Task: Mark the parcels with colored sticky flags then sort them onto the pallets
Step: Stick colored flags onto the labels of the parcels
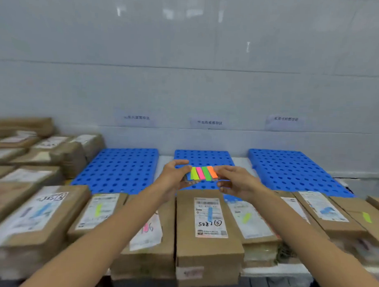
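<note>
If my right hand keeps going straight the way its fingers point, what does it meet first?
The sticky flag pad: the right hand points left, fingertips at its orange end. Beyond it is the left hand gripping the pad's other end. Depth is unsure from one view.

Sticky flags (202, 173) in blue, yellow, pink, green and orange strips hang in the air, pinched between left hand (174, 175) and right hand (232, 181). Three blue holed pallets (119, 168) lie side by side, with brown parcels (207, 225) in a row before them, several flagged.
</note>
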`<state>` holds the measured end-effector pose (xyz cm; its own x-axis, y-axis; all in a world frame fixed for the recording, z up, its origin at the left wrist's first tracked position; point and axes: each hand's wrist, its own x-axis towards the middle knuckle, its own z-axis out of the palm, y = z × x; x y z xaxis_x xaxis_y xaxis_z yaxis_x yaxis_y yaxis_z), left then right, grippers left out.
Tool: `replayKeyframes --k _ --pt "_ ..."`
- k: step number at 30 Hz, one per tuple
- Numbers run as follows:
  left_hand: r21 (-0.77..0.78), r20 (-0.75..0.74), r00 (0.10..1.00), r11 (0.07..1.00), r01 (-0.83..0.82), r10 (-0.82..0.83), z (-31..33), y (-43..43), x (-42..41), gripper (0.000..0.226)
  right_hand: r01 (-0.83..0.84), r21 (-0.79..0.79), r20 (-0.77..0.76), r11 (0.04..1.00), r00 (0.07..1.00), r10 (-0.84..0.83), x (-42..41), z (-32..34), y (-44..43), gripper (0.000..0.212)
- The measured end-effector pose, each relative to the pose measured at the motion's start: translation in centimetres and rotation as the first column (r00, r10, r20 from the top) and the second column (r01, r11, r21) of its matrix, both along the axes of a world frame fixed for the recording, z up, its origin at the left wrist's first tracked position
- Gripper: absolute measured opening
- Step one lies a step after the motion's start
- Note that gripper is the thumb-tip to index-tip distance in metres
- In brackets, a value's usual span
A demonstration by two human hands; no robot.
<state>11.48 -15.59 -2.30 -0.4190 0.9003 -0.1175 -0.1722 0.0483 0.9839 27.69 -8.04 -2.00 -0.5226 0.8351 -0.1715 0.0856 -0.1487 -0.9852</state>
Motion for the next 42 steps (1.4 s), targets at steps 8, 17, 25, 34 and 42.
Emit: replayKeyframes --k 8,17,25,34,42 --pt "-0.036 0.022 0.983 0.983 -0.181 0.182 -0.5 -10.5 -11.9 0.024 -0.226 -0.123 -0.043 0.966 0.974 0.222 -13.6 -1.9 -7.0 0.011" --pt "-0.079 0.049 0.948 0.948 -0.310 0.314 -1.2 -18.3 -21.3 0.028 -0.347 -0.143 0.005 0.927 0.936 0.351 -24.5 -2.5 -13.2 0.014" --pt "-0.131 -0.004 0.938 0.929 -0.345 0.347 -2.5 -22.5 -24.5 0.033 -0.392 -0.139 0.051 0.909 0.914 0.402 -28.7 -3.8 -16.2 0.020" --pt "-0.173 -0.179 0.870 0.856 -0.487 0.459 -3.8 -26.4 -28.2 0.024 -0.381 -0.131 0.116 0.915 0.911 0.396 -33.5 -5.6 -19.3 0.017" --pt "-0.080 -0.259 0.805 0.819 -0.568 0.533 -4.5 -28.2 -29.3 0.017 -0.321 -0.065 0.151 0.945 0.933 0.327 -34.9 -6.8 -20.0 0.012"
